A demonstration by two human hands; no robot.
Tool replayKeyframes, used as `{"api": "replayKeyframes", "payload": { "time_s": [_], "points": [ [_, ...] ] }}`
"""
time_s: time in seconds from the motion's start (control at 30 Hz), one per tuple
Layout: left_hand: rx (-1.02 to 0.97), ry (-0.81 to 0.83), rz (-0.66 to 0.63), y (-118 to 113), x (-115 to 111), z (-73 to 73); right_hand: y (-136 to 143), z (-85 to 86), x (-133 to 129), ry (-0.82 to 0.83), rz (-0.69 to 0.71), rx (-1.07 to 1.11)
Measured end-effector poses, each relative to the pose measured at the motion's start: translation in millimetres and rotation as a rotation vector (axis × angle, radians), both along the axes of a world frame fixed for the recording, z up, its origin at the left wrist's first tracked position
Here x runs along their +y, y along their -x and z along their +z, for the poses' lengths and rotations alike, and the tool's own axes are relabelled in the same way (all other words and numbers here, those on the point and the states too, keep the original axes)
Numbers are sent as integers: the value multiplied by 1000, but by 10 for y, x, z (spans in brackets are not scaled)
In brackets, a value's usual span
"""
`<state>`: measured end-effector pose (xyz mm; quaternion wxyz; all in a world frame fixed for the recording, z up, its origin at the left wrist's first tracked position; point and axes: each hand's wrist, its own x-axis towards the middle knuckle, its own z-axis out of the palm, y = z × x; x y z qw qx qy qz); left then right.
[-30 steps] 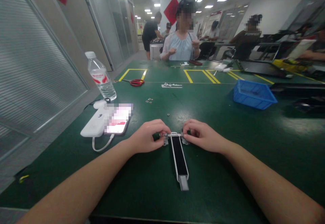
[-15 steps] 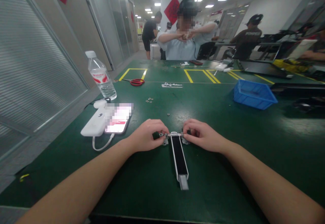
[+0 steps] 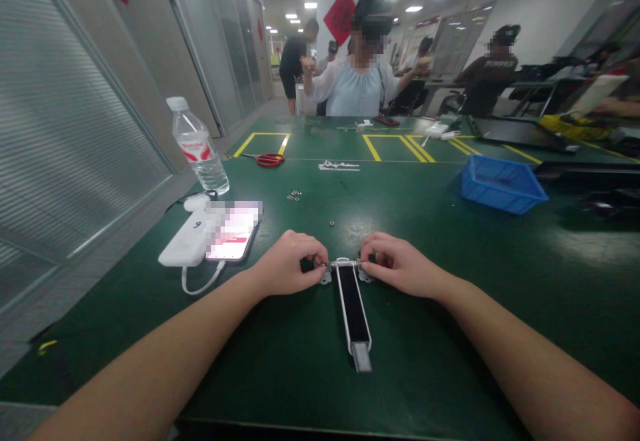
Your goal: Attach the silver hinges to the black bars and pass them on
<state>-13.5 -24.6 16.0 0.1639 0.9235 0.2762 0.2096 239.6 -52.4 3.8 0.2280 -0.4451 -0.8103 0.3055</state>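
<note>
On the green table before me lies a long, narrow white-framed piece (image 3: pixel 354 308) with a black middle and a grey metal tab (image 3: pixel 361 357) at its near end. A thin metal crossbar (image 3: pixel 345 264) runs across its far end, with a small metal bracket on each side. My left hand (image 3: pixel 285 264) pinches the crossbar's left end between thumb and fingers. At the right end, my right hand (image 3: pixel 400 264) does the same, its fingertips partly hiding the bracket (image 3: pixel 366 276). Just beyond the piece sits a small nut (image 3: pixel 331 224).
Several small metal parts (image 3: pixel 295 195) and red-handled scissors (image 3: pixel 270 160) lie farther out. To the left are a phone (image 3: pixel 237 231), a white power bank (image 3: pixel 183 241) and a water bottle (image 3: pixel 200 151). A blue bin (image 3: pixel 503 184) stands right. A person (image 3: pixel 363 84) is across the table.
My left fingers have curled in slightly at the crossbar's end; my right hand keeps its place. Across the table, the person's hands have moved apart. The piece lies as before.
</note>
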Motion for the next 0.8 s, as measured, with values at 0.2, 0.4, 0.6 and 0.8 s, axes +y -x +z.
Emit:
{"api": "replayKeyframes", "payload": {
  "time_s": [0.2, 0.4, 0.6, 0.8],
  "points": [
    [-19, 16, -12, 0, 7, -10, -5, -5, 2, 4, 1, -1],
    [-57, 29, -23, 4, 10, -15, -2, 7, -3, 9, -3, -2],
    [-64, 43, -18, 7, 13, -23, 0, 14, -8, 20, -7, -5],
    [-70, 43, -29, 2, 16, -26, 0, 5, -4, 14, -6, 6]
  ]
}}
